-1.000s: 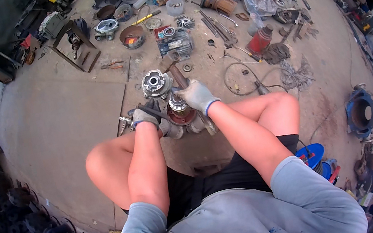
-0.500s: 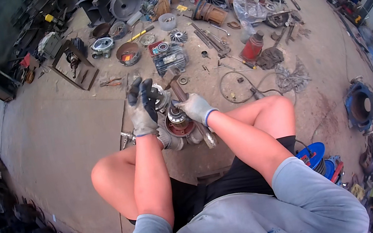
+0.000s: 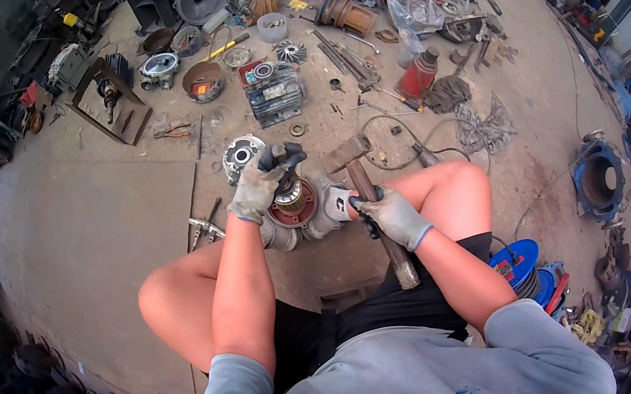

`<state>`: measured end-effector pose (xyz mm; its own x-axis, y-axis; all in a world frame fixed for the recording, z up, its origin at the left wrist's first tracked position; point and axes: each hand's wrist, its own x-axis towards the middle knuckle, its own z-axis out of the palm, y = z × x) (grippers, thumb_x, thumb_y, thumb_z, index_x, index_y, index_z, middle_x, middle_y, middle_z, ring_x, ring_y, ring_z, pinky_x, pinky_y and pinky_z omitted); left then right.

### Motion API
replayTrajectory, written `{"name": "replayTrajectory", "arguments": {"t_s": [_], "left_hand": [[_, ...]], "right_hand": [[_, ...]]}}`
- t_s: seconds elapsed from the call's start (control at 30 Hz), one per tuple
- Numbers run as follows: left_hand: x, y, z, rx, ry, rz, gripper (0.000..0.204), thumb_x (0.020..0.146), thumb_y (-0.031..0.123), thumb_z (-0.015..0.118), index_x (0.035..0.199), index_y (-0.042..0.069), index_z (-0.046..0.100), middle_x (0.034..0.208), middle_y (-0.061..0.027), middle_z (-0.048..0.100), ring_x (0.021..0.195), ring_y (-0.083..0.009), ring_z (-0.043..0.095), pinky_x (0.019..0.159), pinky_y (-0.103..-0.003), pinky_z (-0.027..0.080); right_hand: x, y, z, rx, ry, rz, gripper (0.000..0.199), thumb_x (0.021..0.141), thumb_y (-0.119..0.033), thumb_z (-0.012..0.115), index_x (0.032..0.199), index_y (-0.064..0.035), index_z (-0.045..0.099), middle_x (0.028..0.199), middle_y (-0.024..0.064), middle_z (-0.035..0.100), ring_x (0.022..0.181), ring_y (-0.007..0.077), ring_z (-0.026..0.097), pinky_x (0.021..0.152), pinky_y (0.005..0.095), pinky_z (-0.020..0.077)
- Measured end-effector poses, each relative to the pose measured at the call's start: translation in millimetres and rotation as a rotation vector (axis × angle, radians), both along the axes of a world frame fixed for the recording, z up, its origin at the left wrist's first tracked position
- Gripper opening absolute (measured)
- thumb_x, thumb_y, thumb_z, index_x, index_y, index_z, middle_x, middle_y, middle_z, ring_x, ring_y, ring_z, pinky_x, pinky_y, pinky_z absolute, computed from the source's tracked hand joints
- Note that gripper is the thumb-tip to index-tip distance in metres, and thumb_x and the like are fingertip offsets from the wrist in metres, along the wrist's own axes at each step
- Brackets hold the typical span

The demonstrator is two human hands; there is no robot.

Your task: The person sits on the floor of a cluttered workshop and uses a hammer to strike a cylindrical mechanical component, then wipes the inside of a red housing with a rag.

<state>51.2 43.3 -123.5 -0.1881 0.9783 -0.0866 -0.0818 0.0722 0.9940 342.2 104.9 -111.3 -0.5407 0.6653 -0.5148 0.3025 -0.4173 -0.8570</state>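
Note:
Between my feet stands a red-brown round motor housing (image 3: 303, 214) with a copper-and-steel rotor (image 3: 289, 195) upright in it. My left hand (image 3: 262, 181), in a grey glove with dark fingers, is closed at the rotor's upper shaft end; the fingers hide most of that end. To the right, over my right thigh, my gloved right hand (image 3: 397, 218) grips a hammer (image 3: 364, 181) by its wooden handle. The hammer's steel head points away from me, apart from the rotor. A silver end cover (image 3: 242, 156) lies on the floor just beyond my left hand.
A metal puller (image 3: 207, 229) lies left of my left foot. Ahead are a finned grey motor body (image 3: 275, 99), a bowl (image 3: 203, 82), pliers (image 3: 174, 131), a red bottle jack (image 3: 419, 75) and a looped cable (image 3: 384, 143). At right sit a blue casing (image 3: 600, 181) and a blue cable reel (image 3: 517, 263).
My left hand has gone from raised with fingers apart to closed at the shaft end. My right hand has drawn the hammer back to the right, away from the rotor.

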Motion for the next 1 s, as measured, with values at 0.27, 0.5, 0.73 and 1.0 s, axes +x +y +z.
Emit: {"name": "replayTrajectory", "arguments": {"t_s": [0.27, 0.5, 0.73, 1.0], "left_hand": [[-0.1, -2.4, -1.3, 0.088, 0.238, -0.063, 0.028, 0.097, -0.002, 0.063, 0.123, 0.004, 0.071, 0.114, -0.0045, 0.076, 0.102, -0.0134, 0.068, 0.090, -0.029, 0.055], [7.5, -9.0, 11.4, 0.143, 0.615, -0.093, 0.034, 0.094, -0.003, 0.065, 0.127, 0.005, 0.067, 0.112, -0.0104, 0.074, 0.104, -0.0215, 0.070, 0.094, -0.036, 0.055], [12.2, -8.6, 6.7, 0.091, 0.691, -0.016, 0.036, 0.093, 0.008, 0.070, 0.127, 0.006, 0.061, 0.115, -0.0186, 0.072, 0.109, -0.0373, 0.070, 0.096, -0.043, 0.054], [-1.3, -8.4, -33.2, 0.229, 0.623, -0.047, 0.022, 0.094, 0.001, 0.065, 0.114, 0.007, 0.065, 0.108, -0.0133, 0.074, 0.104, -0.0320, 0.072, 0.089, -0.041, 0.057]], "right_hand": [[14.0, -8.2, 59.5, 0.105, -0.035, 0.040, 0.015, 0.100, -0.015, 0.072, 0.110, -0.0039, 0.068, 0.076, -0.0004, 0.064, 0.057, 0.0069, 0.054, 0.050, 0.0259, 0.0446], [-7.1, -11.5, 107.1, 0.631, -0.217, 0.257, 0.032, 0.093, -0.023, 0.077, 0.111, 0.0004, 0.066, 0.080, 0.0139, 0.070, 0.065, 0.0218, 0.068, 0.060, 0.0363, 0.0530], [-29.0, 2.8, 96.5, 0.953, -0.428, 0.454, 0.043, 0.090, -0.036, 0.078, 0.114, -0.0017, 0.067, 0.097, 0.0262, 0.072, 0.092, 0.0446, 0.072, 0.080, 0.0501, 0.0557], [-42.5, -12.2, 205.6, 1.281, 0.049, 0.226, 0.040, 0.089, -0.024, 0.076, 0.127, -0.0138, 0.071, 0.120, 0.0164, 0.072, 0.092, 0.0333, 0.071, 0.071, 0.0413, 0.0551]]}}
